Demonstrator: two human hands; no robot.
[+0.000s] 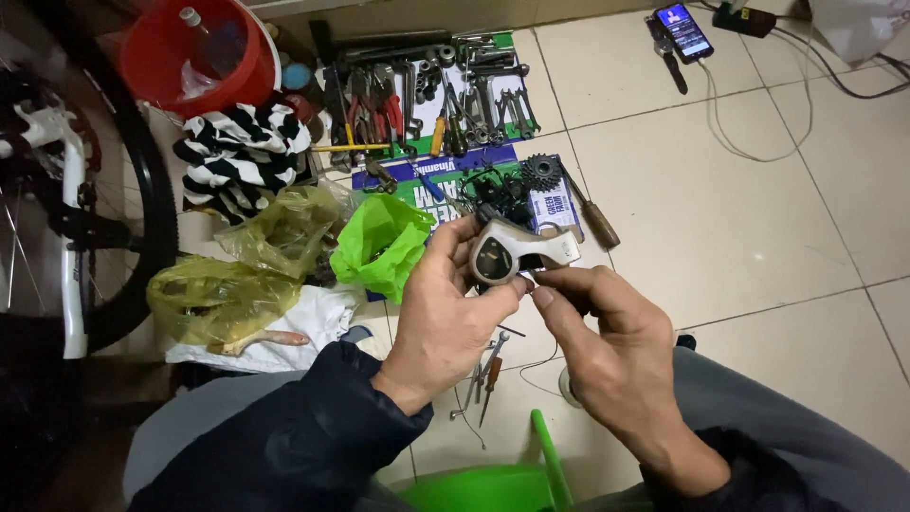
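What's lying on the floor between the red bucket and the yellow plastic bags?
A black-and-white striped cloth lies between the red bucket and the yellow plastic bags, seen in the head view.

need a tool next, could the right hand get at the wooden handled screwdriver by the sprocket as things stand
Probably not straight away: the right hand is pinching the grey shifter part with the left hand. The wooden-handled screwdriver itself lies uncovered on the tiles.

Two hands, left (445, 318) and right (607, 346), one gear shifter (517, 251), one red bucket (204, 52), one phone (682, 30), two yellow bags (213, 299), one green bag (379, 242).
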